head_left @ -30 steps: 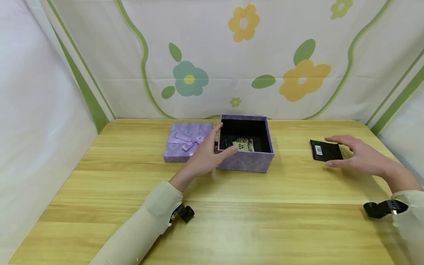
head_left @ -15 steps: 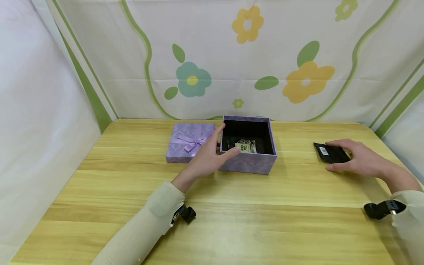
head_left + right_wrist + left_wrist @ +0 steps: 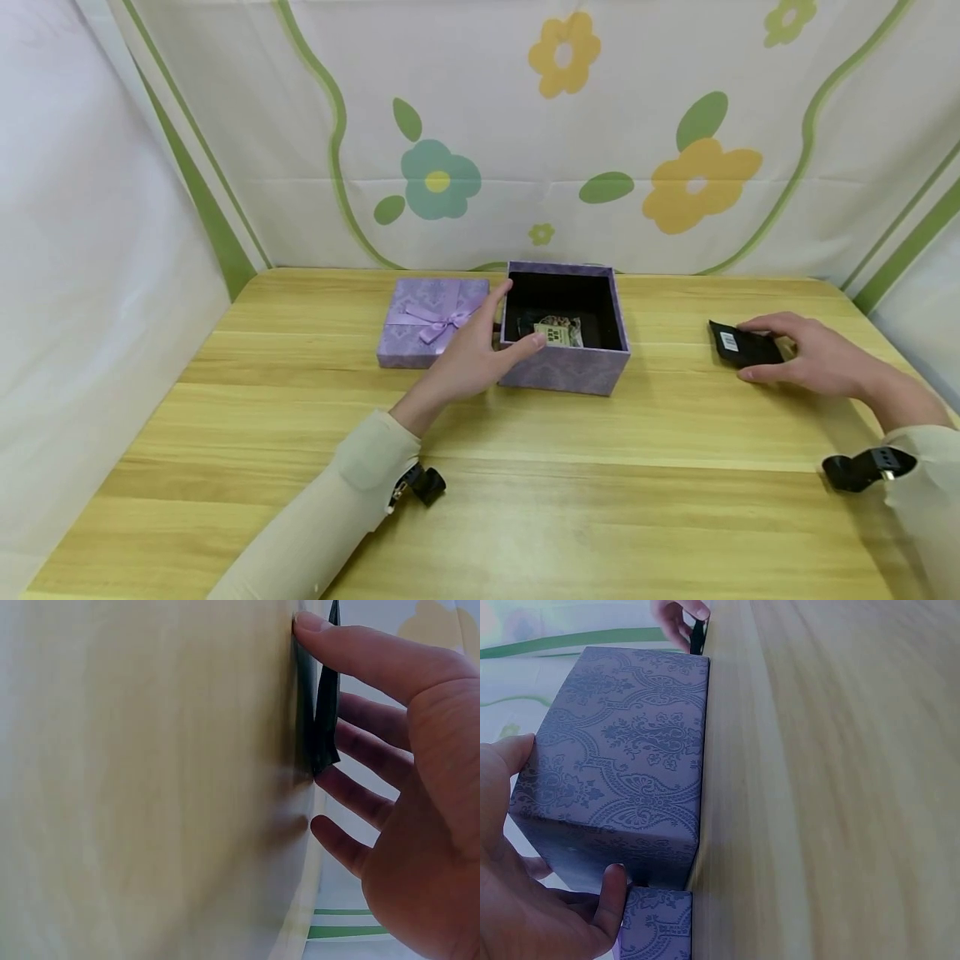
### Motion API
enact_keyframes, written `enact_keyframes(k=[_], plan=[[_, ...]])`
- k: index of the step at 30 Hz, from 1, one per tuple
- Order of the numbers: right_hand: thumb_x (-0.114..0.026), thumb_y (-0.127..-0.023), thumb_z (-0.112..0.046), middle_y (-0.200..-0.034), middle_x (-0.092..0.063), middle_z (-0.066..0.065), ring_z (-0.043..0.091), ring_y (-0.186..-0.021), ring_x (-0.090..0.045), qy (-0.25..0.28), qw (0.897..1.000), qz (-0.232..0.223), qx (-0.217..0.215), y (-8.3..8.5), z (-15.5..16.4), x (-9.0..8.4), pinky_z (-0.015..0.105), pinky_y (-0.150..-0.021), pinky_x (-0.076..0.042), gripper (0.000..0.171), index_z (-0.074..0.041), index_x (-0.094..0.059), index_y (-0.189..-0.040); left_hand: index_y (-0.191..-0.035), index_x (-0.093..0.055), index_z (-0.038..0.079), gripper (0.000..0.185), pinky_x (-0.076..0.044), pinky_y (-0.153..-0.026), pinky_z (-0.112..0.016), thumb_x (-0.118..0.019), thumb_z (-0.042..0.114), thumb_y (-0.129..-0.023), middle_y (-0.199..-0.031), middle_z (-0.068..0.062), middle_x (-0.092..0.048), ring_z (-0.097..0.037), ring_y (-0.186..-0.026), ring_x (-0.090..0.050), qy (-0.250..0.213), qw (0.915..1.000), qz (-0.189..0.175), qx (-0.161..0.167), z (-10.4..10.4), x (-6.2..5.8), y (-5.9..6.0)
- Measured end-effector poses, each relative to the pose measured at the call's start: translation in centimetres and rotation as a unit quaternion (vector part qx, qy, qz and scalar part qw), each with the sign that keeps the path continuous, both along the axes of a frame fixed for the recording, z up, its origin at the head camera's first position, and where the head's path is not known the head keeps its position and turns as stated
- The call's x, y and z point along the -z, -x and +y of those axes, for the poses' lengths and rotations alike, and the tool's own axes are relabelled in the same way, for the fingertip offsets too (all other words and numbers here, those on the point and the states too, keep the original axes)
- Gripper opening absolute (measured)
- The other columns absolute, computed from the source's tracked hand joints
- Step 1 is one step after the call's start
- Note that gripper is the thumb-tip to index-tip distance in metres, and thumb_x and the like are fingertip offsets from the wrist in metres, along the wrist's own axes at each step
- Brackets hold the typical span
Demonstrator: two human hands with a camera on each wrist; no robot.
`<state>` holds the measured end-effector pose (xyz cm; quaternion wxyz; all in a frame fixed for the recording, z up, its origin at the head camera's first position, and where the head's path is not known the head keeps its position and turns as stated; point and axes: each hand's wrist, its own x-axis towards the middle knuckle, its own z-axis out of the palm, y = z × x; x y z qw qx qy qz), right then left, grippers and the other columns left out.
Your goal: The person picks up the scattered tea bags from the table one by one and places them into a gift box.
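Observation:
A purple patterned gift box [image 3: 562, 371] stands open-topped on the table. Its black inside holds a small clear packet [image 3: 555, 331] with a pale green label. My left hand [image 3: 472, 354] holds the box at its front left corner, thumb at the front rim, other fingers along the left wall. To the right, my right hand [image 3: 817, 354] pinches a flat black packet [image 3: 738, 346] with a white barcode label between thumb and fingers. In the right wrist view, the black packet [image 3: 327, 705] shows edge-on, bent, close over the table.
The matching purple lid [image 3: 420, 329] with a ribbon bow lies left of the box. A wooden table [image 3: 570, 517] spreads under everything. A white cloth [image 3: 510, 117] with printed flowers hangs behind the table, and cloth also covers the sides.
The right hand has closed its thumb and fingers on the black packet, which now bends and tilts. The left hand stays at the box; the head view has shifted slightly.

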<state>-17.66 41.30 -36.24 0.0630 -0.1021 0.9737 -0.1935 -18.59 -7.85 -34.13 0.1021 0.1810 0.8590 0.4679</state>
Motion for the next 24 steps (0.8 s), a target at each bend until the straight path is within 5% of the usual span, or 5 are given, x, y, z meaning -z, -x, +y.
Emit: enact_keyframes(k=[7,24], plan=[[-0.088,-0.088,-0.035,-0.15,-0.041,0.037,0.054,-0.127,-0.049,0.007,1.0,-0.029,0.002,0.48,-0.22,-0.34,0.068,-0.099,-0.039,0.086,0.005,-0.049,-0.153,-0.171,-0.01,0.042,0.097,-0.028,-0.127,-0.066,-0.064,0.07,-0.095,-0.179,0.008,-0.017,-0.03,-0.164,-0.025,0.0,1.0,0.001,0.001,0.04,-0.03,-0.04],[-0.089,-0.086,-0.033,-0.144,-0.045,0.037,0.056,-0.125,-0.047,0.022,0.999,-0.044,0.01,1.02,0.02,-0.14,0.066,-0.095,-0.04,0.086,0.006,-0.049,-0.151,-0.17,-0.009,0.044,0.098,-0.028,-0.127,-0.066,-0.065,0.072,-0.094,-0.179,0.007,-0.018,-0.03,-0.163,-0.026,0.002,1.0,0.0,-0.001,0.01,0.08,0.03]])
